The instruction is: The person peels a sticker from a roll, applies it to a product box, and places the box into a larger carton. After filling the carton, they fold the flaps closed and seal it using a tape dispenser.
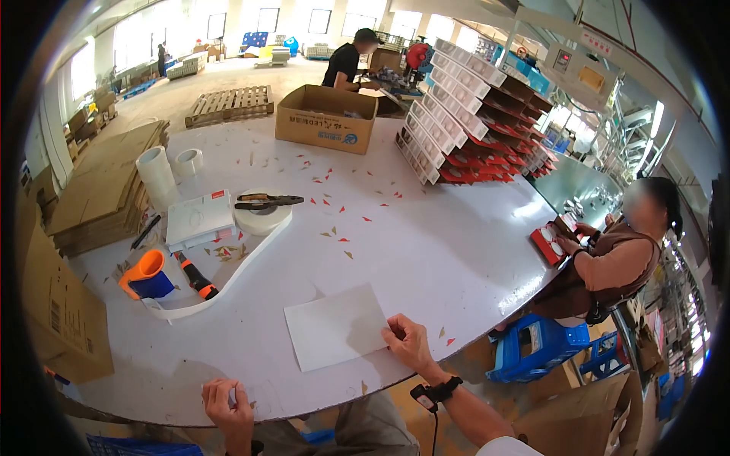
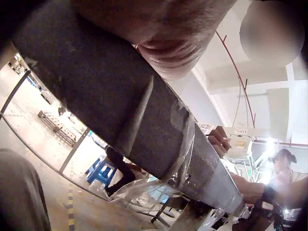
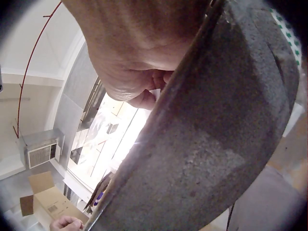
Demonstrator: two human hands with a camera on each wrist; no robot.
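White paper (image 1: pixel 331 328) is pinched at its right edge by the right hand (image 1: pixel 409 343), the nearer one. The left hand (image 1: pixel 228 404) is loosely bent by the desk's (image 1: pixel 449 251) near edge, nothing seen in it. From there, the paper lies ahead and right, its long side running sideways.

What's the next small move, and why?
Probably slide the left hand over to steady the sheet: the right hand is at its right edge, while the left is apart from it, by the table's near edge.
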